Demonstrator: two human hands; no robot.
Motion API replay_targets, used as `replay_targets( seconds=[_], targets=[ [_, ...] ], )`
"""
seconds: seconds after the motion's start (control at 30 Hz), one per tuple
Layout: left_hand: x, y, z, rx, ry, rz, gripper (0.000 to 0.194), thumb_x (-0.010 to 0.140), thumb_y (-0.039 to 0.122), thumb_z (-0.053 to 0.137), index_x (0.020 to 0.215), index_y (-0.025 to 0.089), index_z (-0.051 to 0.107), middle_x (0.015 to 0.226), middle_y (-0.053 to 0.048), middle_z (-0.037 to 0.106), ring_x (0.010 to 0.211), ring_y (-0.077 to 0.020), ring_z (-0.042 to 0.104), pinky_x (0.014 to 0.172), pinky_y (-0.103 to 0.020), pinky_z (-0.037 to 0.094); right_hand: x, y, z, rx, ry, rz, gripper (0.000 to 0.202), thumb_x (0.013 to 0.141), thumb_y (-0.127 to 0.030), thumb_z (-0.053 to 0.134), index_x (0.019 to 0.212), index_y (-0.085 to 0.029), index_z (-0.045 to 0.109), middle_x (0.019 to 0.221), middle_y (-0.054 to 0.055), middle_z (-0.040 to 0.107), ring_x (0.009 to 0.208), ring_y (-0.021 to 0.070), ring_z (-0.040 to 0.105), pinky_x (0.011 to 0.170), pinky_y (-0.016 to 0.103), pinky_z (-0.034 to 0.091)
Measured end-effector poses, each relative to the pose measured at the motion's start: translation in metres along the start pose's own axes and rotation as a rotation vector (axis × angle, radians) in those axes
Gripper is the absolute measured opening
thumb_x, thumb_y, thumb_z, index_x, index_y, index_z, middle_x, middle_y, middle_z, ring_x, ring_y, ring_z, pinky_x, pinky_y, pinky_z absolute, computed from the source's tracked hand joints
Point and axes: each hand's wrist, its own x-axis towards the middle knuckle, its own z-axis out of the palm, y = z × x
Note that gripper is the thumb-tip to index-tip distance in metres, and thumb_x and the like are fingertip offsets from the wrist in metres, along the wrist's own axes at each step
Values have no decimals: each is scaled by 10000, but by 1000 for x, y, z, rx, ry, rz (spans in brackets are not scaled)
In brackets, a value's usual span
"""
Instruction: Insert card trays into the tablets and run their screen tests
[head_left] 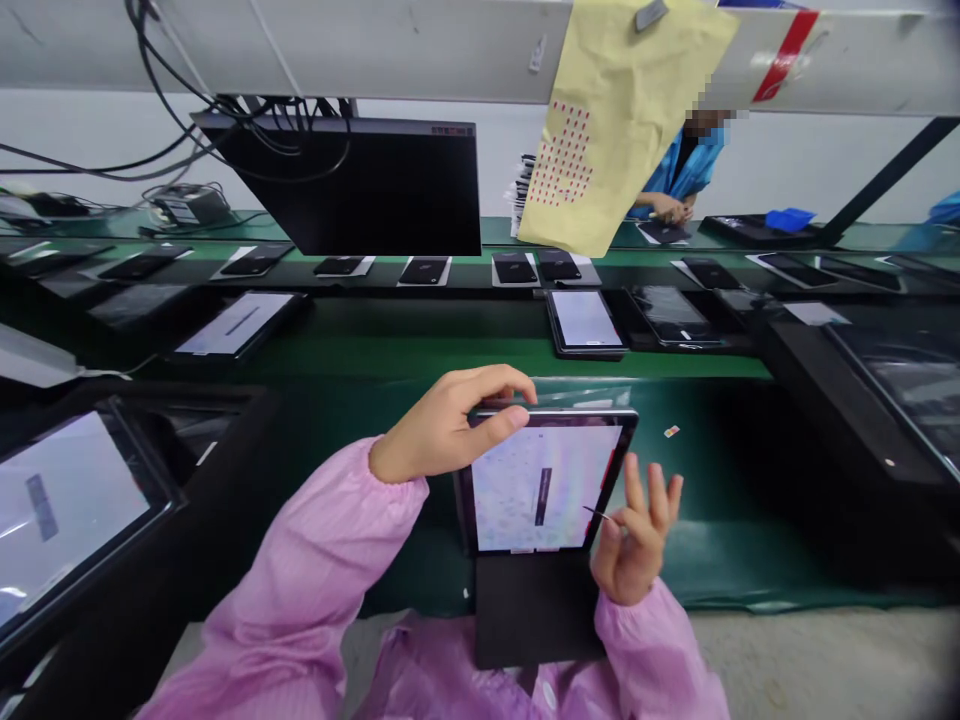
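Note:
A tablet (551,490) with a lit, pale screen and a dark label in its middle stands tilted up in front of me. My left hand (450,425) grips its top left edge, thumb over the front and fingers behind. Below the screen, a dark flat panel (536,610) reaches down to my lap; whether it is joined to the tablet I cannot tell. My right hand (634,535) is at the tablet's right edge, thumb and index finger pinching a thin pointed tool (596,512). The tool's tip lies over the screen; contact is unclear. The other fingers are raised.
A small orange-and-white sticker (671,432) lies on the green mat (750,560). Tablets flank me, one lit at left (60,510). A lit tablet (585,320) lies ahead. Behind are a row of dark devices (424,271), a hanging monitor (375,190), yellow paper (622,120) and a person in blue.

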Motion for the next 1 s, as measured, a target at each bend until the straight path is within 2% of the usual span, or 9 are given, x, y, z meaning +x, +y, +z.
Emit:
replay_targets(
  seconds=[0.1,0.2,0.27,0.37,0.5,0.63,0.77,0.9,1.0],
  targets=[
    [14,14,-10,82,-161,-31,255,963,341,466,1021,175,651,831,-2,656,667,-94,548,625,-212,417,-7,-18,11,-89,-24,-51,229,901,-105,412,701,-212,385,1530,-9,365,1455,145,273,1235,408,77],
    [21,19,-13,117,-239,-35,289,972,328,445,1029,167,678,889,-18,701,711,-100,606,647,-207,440,-17,-33,11,-56,-136,-176,286,949,-171,353,670,-230,382,1302,-7,630,1396,98,379,1240,385,76],
    [23,22,-12,156,-225,-8,268,953,326,488,968,163,701,791,-4,696,647,-91,595,614,-200,433,-23,-36,1,-64,-174,-226,317,970,-256,340,658,-247,398,1130,-30,719,1316,100,486,1241,387,65],
    [24,28,-10,219,-178,16,194,890,327,600,845,171,706,640,29,640,525,-72,521,540,-197,397,-22,-29,-17,-103,-108,-152,225,940,-325,447,722,-286,484,1010,-45,748,1154,173,621,1230,473,55],
    [22,35,-6,161,-135,-9,186,877,285,625,744,169,682,731,1,670,644,-94,600,589,-192,442,-6,-15,-30,-174,-43,-190,78,860,-296,615,897,-346,569,880,-83,756,955,194,700,1217,482,73],
    [19,42,-5,146,-112,-17,185,877,254,621,729,167,690,735,-10,652,649,-98,599,600,-199,459,2,-8,-29,-244,-80,-288,133,858,-293,635,956,-355,570,903,-95,751,876,180,717,1215,472,57],
    [16,46,-3,164,-93,16,158,880,242,618,792,170,728,760,-14,662,661,-97,606,608,-195,463,4,-7,-26,-237,-93,-295,57,886,-337,613,923,-330,571,968,-76,748,928,190,714,1211,480,21],
    [15,49,-2,209,-106,75,168,891,244,611,956,196,759,899,-20,682,666,-73,612,607,-173,459,11,-12,-23,-203,-61,-296,76,915,-292,577,840,-290,564,1004,-62,746,942,165,712,1217,404,5],
    [15,52,-1,237,-120,94,180,902,270,600,895,209,770,905,-13,690,663,-71,621,601,-168,459,16,-15,-21,-237,-81,-268,90,922,-273,554,834,-289,545,1025,-53,738,907,165,719,1216,391,-2]
  ],
)
